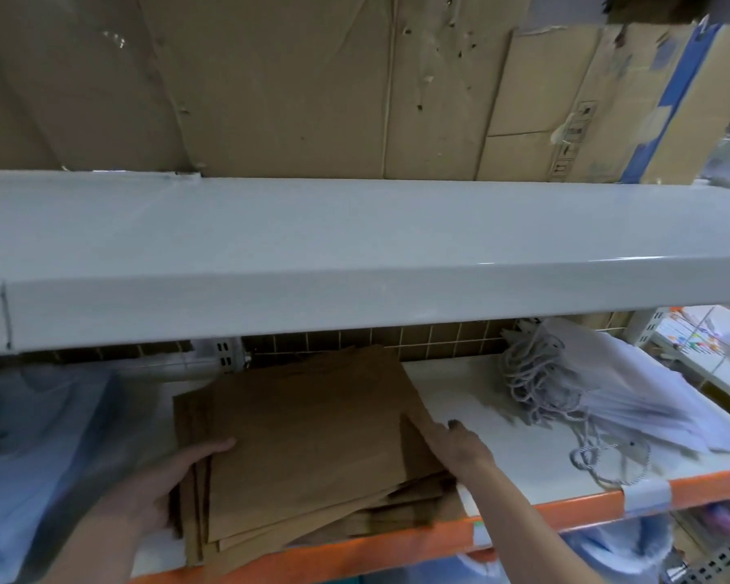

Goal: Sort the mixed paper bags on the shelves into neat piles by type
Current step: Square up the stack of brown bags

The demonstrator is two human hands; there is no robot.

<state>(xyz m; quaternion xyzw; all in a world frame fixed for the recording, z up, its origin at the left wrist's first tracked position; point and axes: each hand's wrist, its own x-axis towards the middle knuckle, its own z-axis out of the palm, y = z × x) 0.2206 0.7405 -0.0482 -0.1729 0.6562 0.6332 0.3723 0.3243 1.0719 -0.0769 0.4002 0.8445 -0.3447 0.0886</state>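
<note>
Brown paper bags (312,448) lie flat in a loose stack on the lower shelf (473,385), directly between the two hands. The stack is uneven: lower bags fan out at the front and left, and the front corners overhang the shelf's orange front edge (565,505).

The left hand (173,482) grips the stack's left edge, thumb on top of the uppermost bag, fingers apparently curled beneath, though they are hidden by the paper. The right hand (456,446) lies with straight fingers pressed flat against the stack's right edge, palm turned toward the bags, holding nothing.

To the right of the right hand is a strip of bare white shelf surface, open back to the wire grid (439,337) at the rear. Beyond that strip, well apart from the brown stack, white paper bags (633,394) lie in a slumped pile with their cord handles (536,373) tangled toward the hand side; some cords trail near the orange edge.

To the left of the left hand sits a bluish plastic-wrapped bundle (39,436), blurred, just beside the stack.

Headroom is limited: the upper shelf (355,246) projects forward above both hands, its front lip low over the rear of the brown bags. Flattened cardboard (270,86) stands on that upper shelf at the back.
</note>
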